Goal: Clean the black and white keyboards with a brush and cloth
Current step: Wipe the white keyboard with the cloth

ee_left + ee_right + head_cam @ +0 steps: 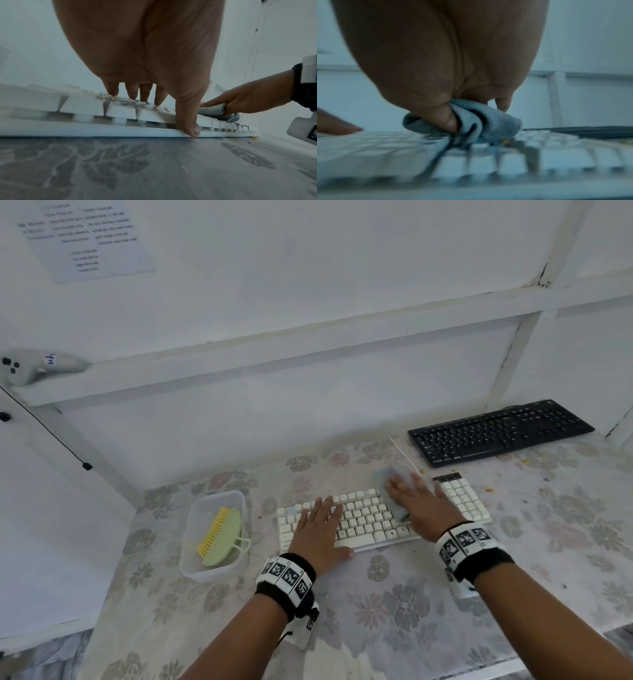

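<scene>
A left hand (320,529) lies flat on a white keyboard (370,518); the right hand (423,505) presses a grey cloth (395,506) onto its keys. Behind lies a black keyboard (500,431); a green brush (222,537) sits in a plastic tub (205,508).

Both forearms reach forward. The left hand (320,529) lies flat, palm down, fingers straight and spread, thumb out sideways. The right hand (423,503) presses palm-down, thumb pinching the cloth (496,121).

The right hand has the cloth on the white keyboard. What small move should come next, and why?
Probably sweep the cloth rightward across the number pad: the right hand holds it on the middle keys, and the left hand presses on the white keyboard.
</scene>
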